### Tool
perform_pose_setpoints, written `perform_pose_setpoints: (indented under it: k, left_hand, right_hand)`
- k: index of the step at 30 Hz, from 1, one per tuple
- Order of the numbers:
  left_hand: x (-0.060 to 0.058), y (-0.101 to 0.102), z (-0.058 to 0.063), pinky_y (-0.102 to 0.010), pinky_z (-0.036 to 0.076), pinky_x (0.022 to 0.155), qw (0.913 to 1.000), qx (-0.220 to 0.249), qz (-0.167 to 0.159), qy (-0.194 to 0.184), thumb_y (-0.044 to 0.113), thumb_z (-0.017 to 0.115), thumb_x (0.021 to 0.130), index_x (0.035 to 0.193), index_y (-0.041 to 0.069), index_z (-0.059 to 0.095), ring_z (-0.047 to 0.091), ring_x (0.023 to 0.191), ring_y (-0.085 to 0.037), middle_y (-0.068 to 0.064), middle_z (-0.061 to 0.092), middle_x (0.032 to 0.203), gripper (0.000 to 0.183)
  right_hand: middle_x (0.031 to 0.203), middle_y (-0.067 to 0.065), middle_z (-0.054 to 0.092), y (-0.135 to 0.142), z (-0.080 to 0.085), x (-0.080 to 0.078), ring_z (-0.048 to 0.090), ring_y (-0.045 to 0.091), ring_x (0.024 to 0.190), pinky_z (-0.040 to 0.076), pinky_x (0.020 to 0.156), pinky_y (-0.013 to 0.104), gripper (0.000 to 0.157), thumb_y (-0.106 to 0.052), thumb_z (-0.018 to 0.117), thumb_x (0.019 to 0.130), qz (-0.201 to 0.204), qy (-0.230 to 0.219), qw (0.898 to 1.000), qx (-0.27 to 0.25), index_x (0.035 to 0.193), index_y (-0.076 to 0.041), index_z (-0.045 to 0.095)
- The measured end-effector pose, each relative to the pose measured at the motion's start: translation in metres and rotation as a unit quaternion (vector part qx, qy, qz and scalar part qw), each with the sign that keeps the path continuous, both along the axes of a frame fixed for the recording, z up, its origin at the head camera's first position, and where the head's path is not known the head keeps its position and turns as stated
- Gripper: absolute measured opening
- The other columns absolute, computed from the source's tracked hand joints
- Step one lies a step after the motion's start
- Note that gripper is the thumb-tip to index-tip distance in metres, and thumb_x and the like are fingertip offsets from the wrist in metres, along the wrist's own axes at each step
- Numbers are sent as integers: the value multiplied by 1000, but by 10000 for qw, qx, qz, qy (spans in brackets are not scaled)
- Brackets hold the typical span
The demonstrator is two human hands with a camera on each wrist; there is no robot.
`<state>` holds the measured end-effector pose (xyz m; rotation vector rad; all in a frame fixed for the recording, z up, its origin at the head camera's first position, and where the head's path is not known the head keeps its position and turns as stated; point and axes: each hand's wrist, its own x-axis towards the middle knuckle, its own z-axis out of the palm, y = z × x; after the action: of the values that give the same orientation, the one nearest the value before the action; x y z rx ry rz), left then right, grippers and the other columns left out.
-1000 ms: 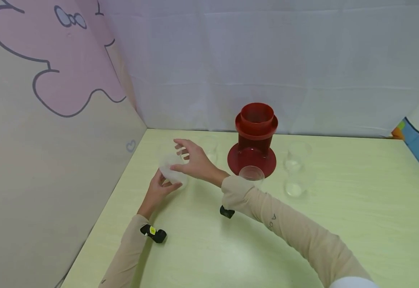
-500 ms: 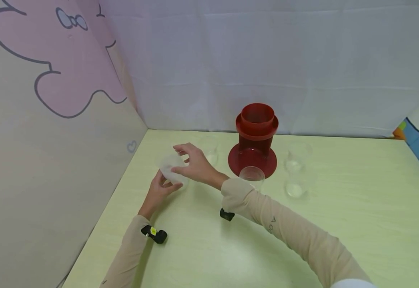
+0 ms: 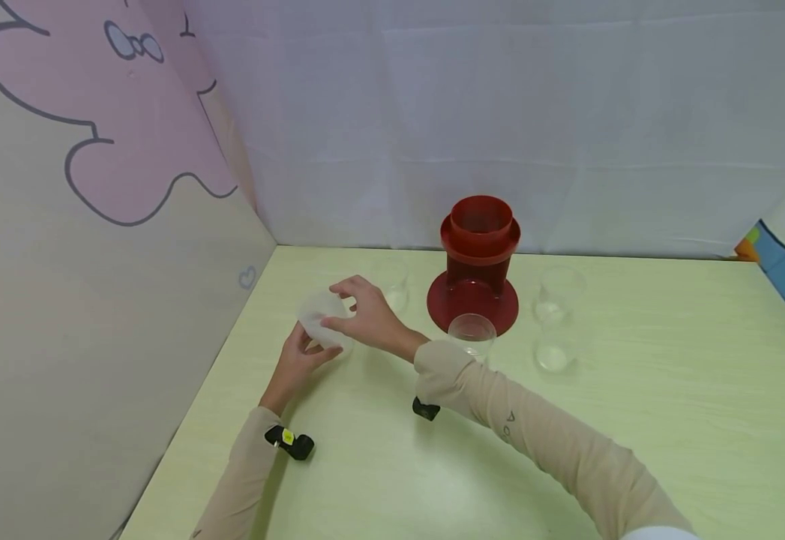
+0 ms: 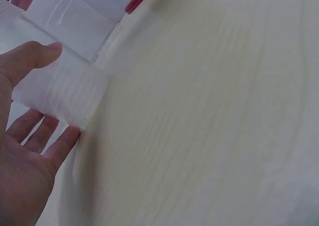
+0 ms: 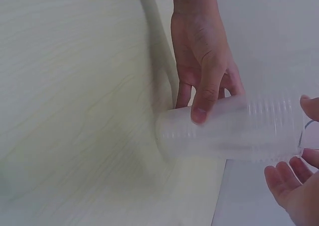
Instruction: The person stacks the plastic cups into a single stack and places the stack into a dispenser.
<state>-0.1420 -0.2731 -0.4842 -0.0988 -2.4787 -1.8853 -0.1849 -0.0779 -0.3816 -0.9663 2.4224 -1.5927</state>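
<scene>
My left hand [image 3: 298, 364] grips a stack of nested clear plastic cups [image 3: 321, 319] at the table's left side. In the left wrist view its thumb lies across the ribbed wall of the stack [image 4: 60, 86], with the fingers underneath. The stack lies tilted, its rim end toward my right hand [image 3: 372, 319]. That hand's thumb and fingers curve round the rim end, as the right wrist view shows at its right edge, where the fingertips [image 5: 286, 178] touch or nearly touch the rim. How many cups are nested cannot be told.
A red plastic stand [image 3: 480, 262] with a round base [image 3: 438, 304] is at the back middle. One clear cup [image 3: 471, 334] stands before it, another clear cup [image 3: 395, 292] to its left, and more clear cups [image 3: 554, 352] to its right. A wall borders the table's left side.
My right hand has come slightly down and toward me. The cup stack has tilted so that its round end faces the head camera more. The left hand has kept its grip.
</scene>
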Motion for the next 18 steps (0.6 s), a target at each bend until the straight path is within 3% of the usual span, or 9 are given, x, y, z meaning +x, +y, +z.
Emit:
perform_pose_setpoints:
  k: [8, 15, 18]
  left_hand:
    - [0, 0, 1, -37, 44, 99, 9999, 90, -52, -110, 18, 76, 81, 143, 24, 33, 41, 128, -22, -1, 40, 143, 76]
    - [10, 9, 25, -34, 46, 97, 9998, 107, -115, -116, 8, 73, 83, 144, 14, 30, 40, 128, -27, -10, 39, 143, 75]
    - [10, 10, 26, -33, 47, 95, 9999, 99, -105, -63, 7, 73, 83, 144, 13, 31, 40, 128, -28, -11, 40, 143, 75]
  right_hand:
    - [119, 10, 55, 0, -5, 3, 53, 26, 109, 52, 82, 32, 50, -20, 76, 81, -139, 54, 9999, 71, 123, 1, 58]
    - [119, 9, 55, 0, -11, 8, 52, 26, 110, 47, 91, 36, 52, -23, 75, 82, -323, 147, 9993, 149, 125, -1, 57]
    - [121, 9, 54, 0, -13, 9, 51, 25, 111, 46, 94, 38, 54, -23, 76, 82, -351, 157, 9992, 144, 127, -2, 55]
